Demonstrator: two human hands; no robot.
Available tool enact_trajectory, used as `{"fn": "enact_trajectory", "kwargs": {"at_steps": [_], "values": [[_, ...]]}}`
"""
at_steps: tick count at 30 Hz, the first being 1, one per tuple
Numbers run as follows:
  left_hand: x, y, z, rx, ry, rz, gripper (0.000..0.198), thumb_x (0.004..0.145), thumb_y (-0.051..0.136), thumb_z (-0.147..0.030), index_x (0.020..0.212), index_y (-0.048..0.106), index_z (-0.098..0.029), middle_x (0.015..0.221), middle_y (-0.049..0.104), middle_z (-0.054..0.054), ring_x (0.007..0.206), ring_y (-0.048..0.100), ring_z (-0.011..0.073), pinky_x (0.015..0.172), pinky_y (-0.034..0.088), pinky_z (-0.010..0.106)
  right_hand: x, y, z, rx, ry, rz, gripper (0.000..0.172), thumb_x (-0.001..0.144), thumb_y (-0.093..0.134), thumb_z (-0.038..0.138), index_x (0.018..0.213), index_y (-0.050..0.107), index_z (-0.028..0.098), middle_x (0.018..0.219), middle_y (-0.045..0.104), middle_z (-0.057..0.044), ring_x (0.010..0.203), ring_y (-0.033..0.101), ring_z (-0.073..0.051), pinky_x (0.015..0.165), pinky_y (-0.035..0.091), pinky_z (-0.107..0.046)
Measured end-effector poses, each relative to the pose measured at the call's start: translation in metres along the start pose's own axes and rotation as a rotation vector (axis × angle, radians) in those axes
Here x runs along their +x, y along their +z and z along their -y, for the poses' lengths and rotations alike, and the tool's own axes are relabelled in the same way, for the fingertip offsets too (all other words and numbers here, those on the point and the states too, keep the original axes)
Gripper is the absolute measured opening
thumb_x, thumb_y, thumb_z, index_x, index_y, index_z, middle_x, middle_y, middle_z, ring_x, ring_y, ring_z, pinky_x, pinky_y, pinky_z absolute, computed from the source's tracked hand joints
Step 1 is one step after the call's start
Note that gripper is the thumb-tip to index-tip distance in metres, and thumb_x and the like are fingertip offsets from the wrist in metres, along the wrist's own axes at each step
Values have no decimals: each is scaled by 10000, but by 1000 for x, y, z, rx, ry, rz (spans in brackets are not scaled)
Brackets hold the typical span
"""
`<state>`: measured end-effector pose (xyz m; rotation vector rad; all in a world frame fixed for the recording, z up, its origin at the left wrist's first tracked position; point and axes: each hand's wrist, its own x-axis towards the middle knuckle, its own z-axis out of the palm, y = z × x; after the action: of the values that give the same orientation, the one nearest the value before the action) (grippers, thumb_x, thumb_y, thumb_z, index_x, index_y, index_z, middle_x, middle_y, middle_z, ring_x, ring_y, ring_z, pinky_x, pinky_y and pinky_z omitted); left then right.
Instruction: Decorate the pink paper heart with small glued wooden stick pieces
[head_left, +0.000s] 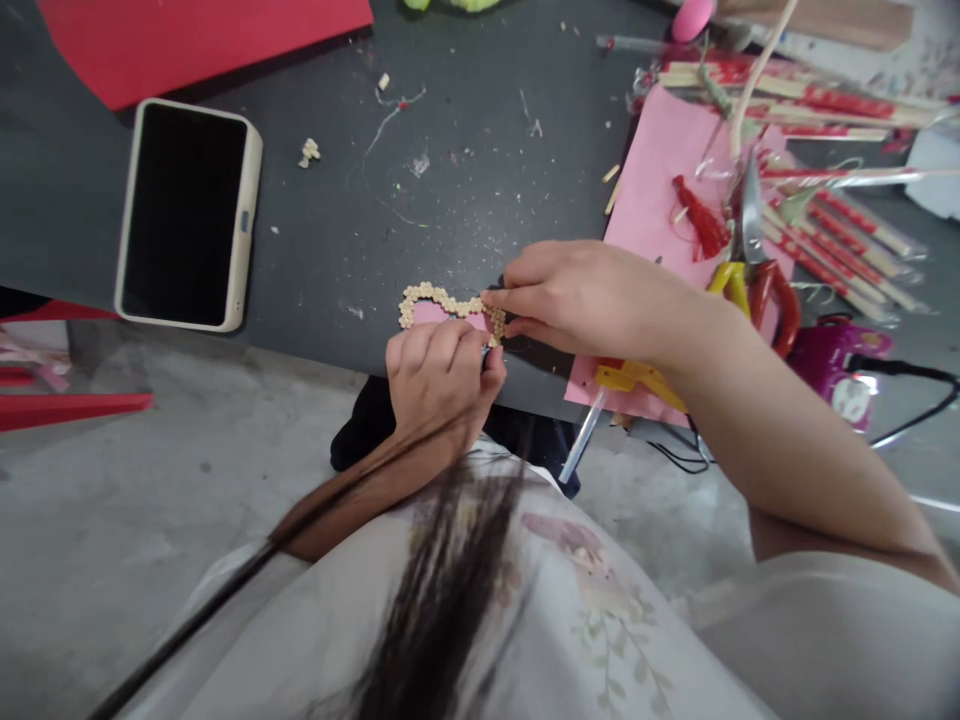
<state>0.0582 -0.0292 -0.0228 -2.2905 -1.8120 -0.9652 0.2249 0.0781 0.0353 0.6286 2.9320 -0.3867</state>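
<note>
A small pink paper piece (428, 312) lies near the table's front edge, with a wavy border of beige bead-like bits (427, 291) along its far and right sides. My left hand (442, 380) is closed over its near side, the fingers curled and hiding that part. From the right, my right hand (577, 295) reaches in with thumb and fingertips on the border's right corner, gripping it there. Whether a loose bit is between those fingertips is too small to tell. A little dark blue shows beside my left thumb.
A phone-like device (189, 215) lies left, below red paper (202, 40). On the right are pink paper (652, 200), scissors (750, 230), a red tassel (701, 220), wrapped chopsticks (832, 255), a yellow glue gun (637, 378) with a clear stick, and a purple device (840, 365). Beige scraps (308, 152) lie about.
</note>
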Motion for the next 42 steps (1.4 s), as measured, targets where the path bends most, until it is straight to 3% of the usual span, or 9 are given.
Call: {"fn": "enact_trajectory", "kwargs": {"at_steps": [6, 24, 33, 38, 42], "values": [[1, 3, 2, -25, 7, 2, 96, 856, 611, -281, 816, 634, -197, 871, 721, 38, 822, 602, 206, 784, 383, 364, 2, -4, 4, -22, 37, 56, 309, 1001, 433, 268, 1107, 678, 113, 866, 610, -92, 865, 541, -223, 702, 336, -341], [-6, 6, 5, -60, 72, -54, 142, 846, 680, -277, 952, 640, -192, 943, 732, 49, 876, 643, 205, 866, 420, 362, 0, 0, 1, 37, 6, 18, 282, 999, 443, 258, 1021, 695, 134, 840, 607, -75, 840, 528, -207, 698, 329, -332], [-6, 0, 4, -119, 16, 32, 82, 894, 630, -264, 959, 649, -217, 974, 728, 28, 877, 652, 175, 869, 421, 355, 1, -2, 4, 45, 41, 46, 330, 1018, 398, 288, 959, 687, 141, 850, 613, -69, 843, 518, -193, 722, 328, -327], [-4, -2, 3, -144, -21, 95, 88, 907, 608, -252, 975, 661, -236, 989, 734, 19, 902, 652, 176, 870, 434, 362, 1, -1, 4, 40, 8, -1, 366, 1024, 364, 283, 958, 692, 133, 835, 616, -76, 826, 525, -194, 708, 335, -328], [-3, -2, 3, -116, -26, 91, 78, 909, 612, -261, 937, 674, -221, 963, 742, 21, 862, 649, 173, 837, 428, 353, 1, -3, 4, 61, 26, 32, 371, 1025, 358, 278, 942, 692, 142, 845, 618, -84, 838, 522, -199, 728, 340, -340]]}}
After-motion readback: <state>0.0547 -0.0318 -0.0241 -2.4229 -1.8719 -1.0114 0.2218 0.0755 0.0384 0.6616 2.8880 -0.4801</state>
